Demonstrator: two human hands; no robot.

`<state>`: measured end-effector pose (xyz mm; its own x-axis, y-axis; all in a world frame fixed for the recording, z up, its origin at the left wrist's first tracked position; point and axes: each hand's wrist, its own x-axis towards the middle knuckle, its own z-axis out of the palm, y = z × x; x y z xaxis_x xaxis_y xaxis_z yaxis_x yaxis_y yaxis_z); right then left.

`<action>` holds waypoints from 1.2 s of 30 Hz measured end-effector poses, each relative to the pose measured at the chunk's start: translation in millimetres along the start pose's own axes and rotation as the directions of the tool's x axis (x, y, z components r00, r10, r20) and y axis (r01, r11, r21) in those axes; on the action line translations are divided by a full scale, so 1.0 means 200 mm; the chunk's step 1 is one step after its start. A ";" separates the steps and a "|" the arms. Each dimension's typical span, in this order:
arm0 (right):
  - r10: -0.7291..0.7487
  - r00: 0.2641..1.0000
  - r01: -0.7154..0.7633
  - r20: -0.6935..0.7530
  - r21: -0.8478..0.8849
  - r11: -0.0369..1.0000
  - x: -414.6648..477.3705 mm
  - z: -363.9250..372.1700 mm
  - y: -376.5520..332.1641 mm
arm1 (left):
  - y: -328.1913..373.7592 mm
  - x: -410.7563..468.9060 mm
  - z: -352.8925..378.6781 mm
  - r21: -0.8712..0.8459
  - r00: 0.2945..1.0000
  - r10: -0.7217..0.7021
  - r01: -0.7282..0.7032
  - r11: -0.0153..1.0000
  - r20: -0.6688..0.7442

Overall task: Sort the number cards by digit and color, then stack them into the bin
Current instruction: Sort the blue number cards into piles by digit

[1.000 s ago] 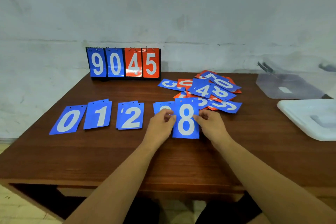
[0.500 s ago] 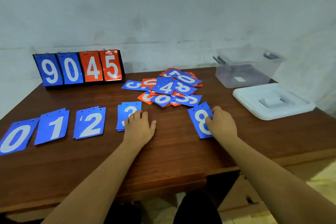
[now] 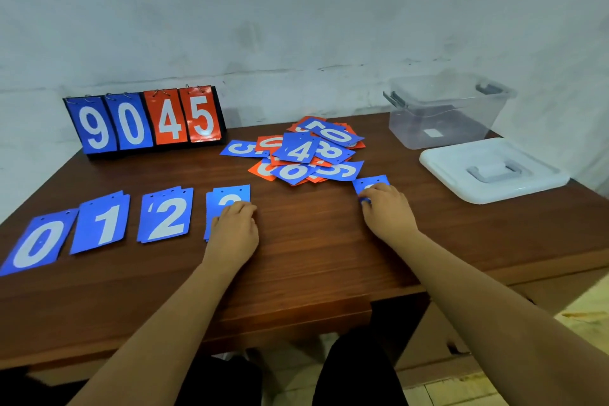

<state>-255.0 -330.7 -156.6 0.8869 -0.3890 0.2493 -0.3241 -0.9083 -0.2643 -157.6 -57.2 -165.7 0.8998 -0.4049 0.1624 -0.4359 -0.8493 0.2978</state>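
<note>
Right hand point(image 3: 387, 211) has slid the blue 8 card point(image 3: 369, 182) to centre-right, starting a new pile, fingers curled on it; left hand point(image 3: 235, 227) lies flat on the 3 pile point(image 3: 227, 196).

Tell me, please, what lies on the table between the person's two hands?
Only bare tabletop separates the left hand from the right hand, as the head view shows.
</note>
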 end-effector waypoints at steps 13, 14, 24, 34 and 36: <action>-0.107 0.994 0.104 0.011 0.143 0.984 0.28 0.02 -0.41 | 0.13 0.20 -0.01 -0.075 0.981 0.141 -0.152 0.986 -0.136; -0.110 0.994 0.108 0.009 0.143 0.984 0.33 0.04 -0.44 | 0.14 0.24 0.00 -0.072 0.981 0.145 -0.155 0.985 -0.132; -0.096 0.980 0.078 0.174 0.108 0.991 0.75 0.28 -0.49 | 0.05 0.45 0.09 -0.214 0.962 0.126 -0.180 0.960 -0.243; -0.488 0.824 0.535 -0.287 0.109 0.838 0.61 0.24 -0.53 | 0.11 0.68 -0.07 -0.892 0.863 -0.228 0.444 -0.082 0.451; -0.564 0.792 0.605 -0.233 0.175 0.777 0.53 0.22 -0.54 | 0.09 0.68 -0.09 -0.907 0.876 -0.254 0.421 -0.009 0.410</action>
<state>-110.8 -266.3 -143.1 0.8086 0.1681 0.5638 0.3421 -0.9140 -0.2181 -43.4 -121.5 -121.1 0.9063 -0.2775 -0.3188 0.3674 0.1444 0.9188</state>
